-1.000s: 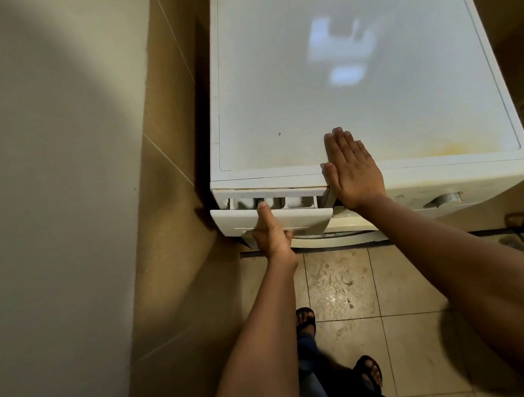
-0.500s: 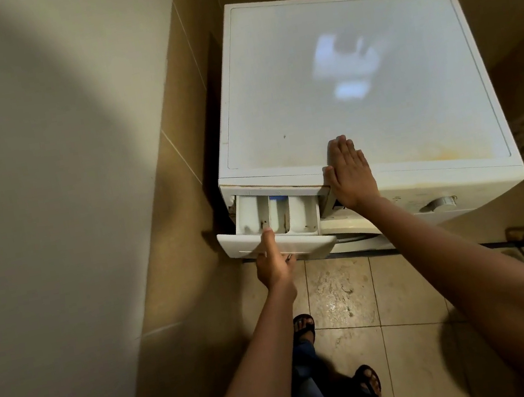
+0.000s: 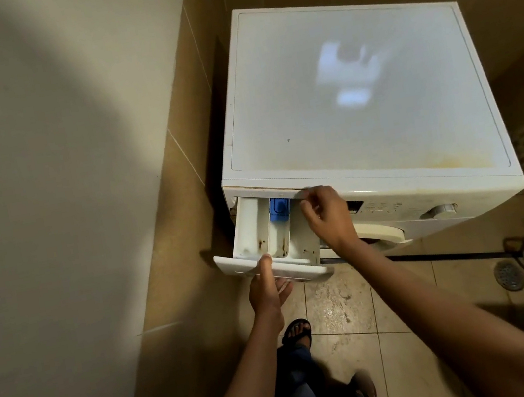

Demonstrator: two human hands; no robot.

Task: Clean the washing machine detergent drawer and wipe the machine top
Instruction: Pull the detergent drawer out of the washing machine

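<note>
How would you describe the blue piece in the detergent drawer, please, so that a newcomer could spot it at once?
Start at the white washing machine; its detergent drawer is pulled out at the front left corner. In the drawer's middle compartment, at the back, sits the blue insert, the only coloured part among white, stained compartments.
</note>
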